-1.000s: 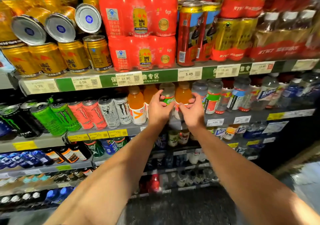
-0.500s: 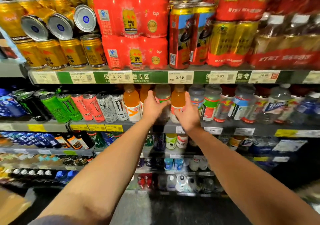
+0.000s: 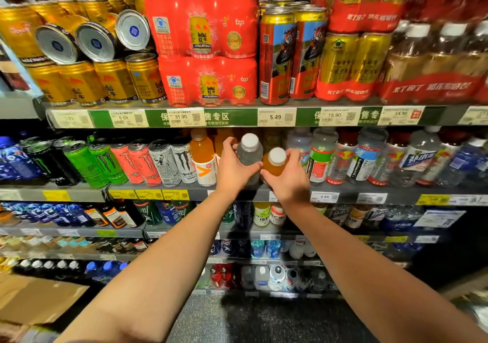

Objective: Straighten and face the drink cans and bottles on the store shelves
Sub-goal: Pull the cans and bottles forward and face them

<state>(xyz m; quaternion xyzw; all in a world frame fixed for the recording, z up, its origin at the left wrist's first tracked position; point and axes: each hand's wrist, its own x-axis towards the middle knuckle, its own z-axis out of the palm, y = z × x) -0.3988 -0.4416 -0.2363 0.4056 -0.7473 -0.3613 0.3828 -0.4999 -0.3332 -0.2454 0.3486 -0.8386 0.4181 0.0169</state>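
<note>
Left hand wrapped round a clear white-capped bottle, fingers curled behind it. Right hand gripping an orange-drink bottle, white cap tipped outward above the thumb. Both bottles touching between the hands, over the second shelf's edge, just beside another orange bottle.

Both forearms are bare to the frame's edge, no sleeves or jewellery visible.

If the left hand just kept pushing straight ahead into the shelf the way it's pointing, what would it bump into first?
The left hand already grips a clear bottle with a white cap. Pushed straight on, that bottle would probably meet the bottles standing behind it in the dim shelf row first. Depth there is hard to judge, so this is a guess.
</note>
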